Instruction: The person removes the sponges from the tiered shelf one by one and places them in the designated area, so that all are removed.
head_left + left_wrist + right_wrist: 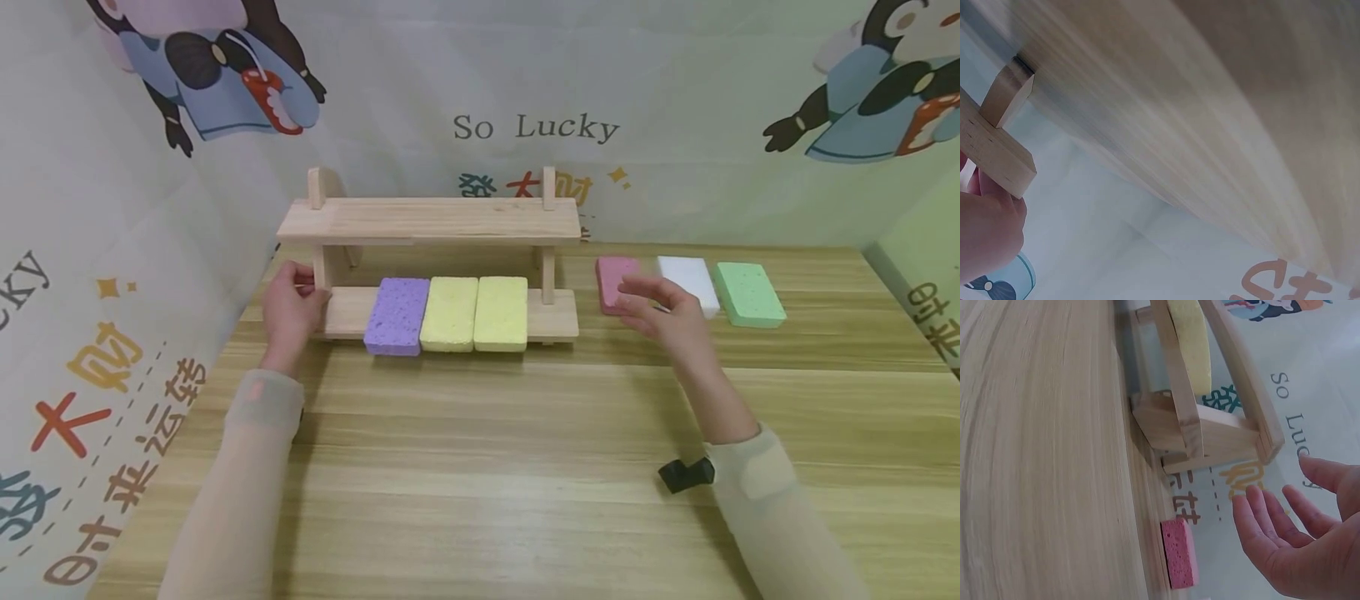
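Note:
A small two-tier wooden shelf (427, 218) stands at the back of the table. On its lower board lie a purple sponge (396, 315) and two yellow sponges, one in the middle (450, 313) and one on the right (501, 313). My left hand (291, 308) grips the left end of the lower board, its fingers curled at the board end (1004, 156) in the left wrist view. Over the table, my right hand (667, 315) holds nothing, fingers spread and loosely bent. In the head view it overlaps a pink sponge (617, 273) and a white sponge (692, 279).
To the right of the white sponge lies a green sponge (750, 293). The wooden table (480, 467) ends at a printed cloth backdrop (675, 192), which also hangs along both sides. A black wrist mount (686, 475) sticks out from the right sleeve.

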`<state>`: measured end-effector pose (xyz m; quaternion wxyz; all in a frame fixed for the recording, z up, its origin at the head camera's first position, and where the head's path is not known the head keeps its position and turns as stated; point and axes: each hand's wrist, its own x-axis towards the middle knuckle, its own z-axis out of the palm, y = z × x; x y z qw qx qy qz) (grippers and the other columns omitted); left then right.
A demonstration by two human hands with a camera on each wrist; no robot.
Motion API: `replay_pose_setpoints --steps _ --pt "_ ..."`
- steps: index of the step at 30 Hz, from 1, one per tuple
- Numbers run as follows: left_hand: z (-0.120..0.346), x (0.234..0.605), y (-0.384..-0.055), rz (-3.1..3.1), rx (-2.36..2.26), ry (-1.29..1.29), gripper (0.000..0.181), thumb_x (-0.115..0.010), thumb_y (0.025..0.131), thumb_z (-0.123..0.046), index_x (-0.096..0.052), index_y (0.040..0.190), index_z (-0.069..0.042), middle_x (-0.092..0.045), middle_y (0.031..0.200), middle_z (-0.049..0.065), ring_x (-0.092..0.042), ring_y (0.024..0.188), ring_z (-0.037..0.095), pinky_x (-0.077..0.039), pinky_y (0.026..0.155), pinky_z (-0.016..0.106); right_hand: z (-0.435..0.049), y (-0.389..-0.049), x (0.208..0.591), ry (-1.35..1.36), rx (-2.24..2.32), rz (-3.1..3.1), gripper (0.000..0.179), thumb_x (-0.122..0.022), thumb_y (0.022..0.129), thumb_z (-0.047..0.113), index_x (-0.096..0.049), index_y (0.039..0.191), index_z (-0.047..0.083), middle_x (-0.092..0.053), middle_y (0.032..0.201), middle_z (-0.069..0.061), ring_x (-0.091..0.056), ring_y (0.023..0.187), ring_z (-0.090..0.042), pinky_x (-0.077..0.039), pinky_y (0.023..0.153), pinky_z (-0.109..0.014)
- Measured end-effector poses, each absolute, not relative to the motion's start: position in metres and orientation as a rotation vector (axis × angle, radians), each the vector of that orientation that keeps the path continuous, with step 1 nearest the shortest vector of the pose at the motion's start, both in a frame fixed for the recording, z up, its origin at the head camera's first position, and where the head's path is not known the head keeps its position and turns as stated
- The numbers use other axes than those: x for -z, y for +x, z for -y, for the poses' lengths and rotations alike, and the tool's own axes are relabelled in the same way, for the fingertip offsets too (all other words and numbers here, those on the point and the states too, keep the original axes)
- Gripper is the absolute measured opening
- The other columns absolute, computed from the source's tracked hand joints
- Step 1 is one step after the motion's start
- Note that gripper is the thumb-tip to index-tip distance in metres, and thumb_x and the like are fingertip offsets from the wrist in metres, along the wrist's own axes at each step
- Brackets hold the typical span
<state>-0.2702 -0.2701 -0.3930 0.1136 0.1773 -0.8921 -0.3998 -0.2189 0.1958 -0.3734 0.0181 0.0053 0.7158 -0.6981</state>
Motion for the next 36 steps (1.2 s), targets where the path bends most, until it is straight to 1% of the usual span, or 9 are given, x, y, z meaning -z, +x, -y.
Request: replay_pose_setpoints --steps 9,12,14,17,19,21,24,29,36 --pt "0.271 0.393 -0.270 2.617 1.190 0.530 0.035 -0.061 0.092 -0.001 -0.052 0.125 0.004 -0.061 0.127 0.024 -0.060 0.118 0.034 -0.049 0.103 0.045 -0.178 -0.219 0.375 -0.041 2.089 -2.201 0.046 -0.063 0.097 0.014 -0.048 0.135 -0.008 -0.063 0.105 0.012 -0.066 0.093 0.001 -0.057 0.083 -0.018" --pt "0.271 0.393 -0.270 2.613 1.188 0.537 0.034 -0.061 0.093 -0.001 -0.052 0.125 0.003 -0.061 0.127 0.024 -0.060 0.117 0.034 -0.049 0.103 0.046 -0.171 -0.220 0.378 -0.093 2.043 -2.216 0.048 -0.061 0.098 0.013 -0.046 0.137 -0.009 -0.064 0.108 0.011 -0.066 0.096 0.001 -0.057 0.086 -0.021" --pt "0.271 0.394 -0.270 2.612 1.186 0.537 0.034 -0.061 0.093 -0.001 -0.052 0.125 0.003 -0.061 0.127 0.024 -0.060 0.118 0.034 -0.049 0.103 0.046 -0.167 -0.220 0.380 -0.115 2.028 -2.208 0.047 -0.060 0.099 0.011 -0.045 0.138 -0.010 -0.063 0.115 0.004 -0.066 0.097 -0.001 -0.057 0.090 -0.025" --pt "0.271 0.394 -0.270 2.607 1.188 0.532 0.034 -0.061 0.092 -0.001 -0.052 0.125 0.004 -0.062 0.126 0.024 -0.060 0.117 0.034 -0.050 0.103 0.046 -0.160 -0.220 0.382 -0.122 2.001 -2.212 0.046 -0.060 0.098 0.010 -0.047 0.138 -0.009 -0.060 0.127 -0.012 -0.066 0.097 -0.003 -0.057 0.093 -0.030" --pt "0.271 0.394 -0.270 2.607 1.186 0.529 0.034 -0.062 0.092 -0.001 -0.052 0.125 0.004 -0.062 0.126 0.025 -0.060 0.117 0.034 -0.050 0.103 0.045 -0.156 -0.220 0.383 -0.119 1.989 -2.204 0.045 -0.060 0.098 0.009 -0.048 0.138 -0.008 -0.055 0.134 -0.022 -0.067 0.096 -0.003 -0.057 0.092 -0.030" --pt "0.271 0.393 -0.270 2.608 1.186 0.526 0.035 -0.062 0.092 -0.001 -0.052 0.125 0.004 -0.062 0.126 0.024 -0.060 0.117 0.034 -0.050 0.103 0.045 -0.151 -0.219 0.383 -0.120 1.983 -2.190 0.045 -0.059 0.098 0.008 -0.048 0.138 -0.008 -0.052 0.139 -0.027 -0.067 0.095 -0.003 -0.057 0.090 -0.028" --pt "0.270 0.393 -0.270 2.607 1.186 0.528 0.035 -0.062 0.092 -0.001 -0.052 0.125 0.004 -0.062 0.126 0.024 -0.060 0.117 0.034 -0.049 0.103 0.045 -0.145 -0.218 0.384 -0.128 1.971 -2.166 0.045 -0.059 0.098 0.007 -0.048 0.139 -0.007 -0.051 0.140 -0.028 -0.067 0.094 -0.001 -0.057 0.088 -0.025" --pt "0.270 0.392 -0.270 2.611 1.176 0.537 0.035 -0.062 0.093 -0.002 -0.052 0.125 0.004 -0.062 0.127 0.024 -0.060 0.117 0.034 -0.048 0.103 0.046 -0.136 -0.217 0.387 -0.161 1.955 -2.165 0.045 -0.060 0.098 0.008 -0.048 0.138 -0.008 -0.053 0.137 -0.028 -0.067 0.094 -0.002 -0.058 0.088 -0.027" --pt "0.271 0.393 -0.271 2.617 1.170 0.537 0.035 -0.062 0.092 -0.003 -0.052 0.125 0.003 -0.062 0.127 0.024 -0.060 0.117 0.034 -0.048 0.103 0.046 -0.127 -0.216 0.391 -0.203 1.927 -2.186 0.049 -0.062 0.097 0.009 -0.047 0.142 -0.003 -0.055 0.136 -0.028 -0.068 0.094 -0.008 -0.059 0.089 -0.032"
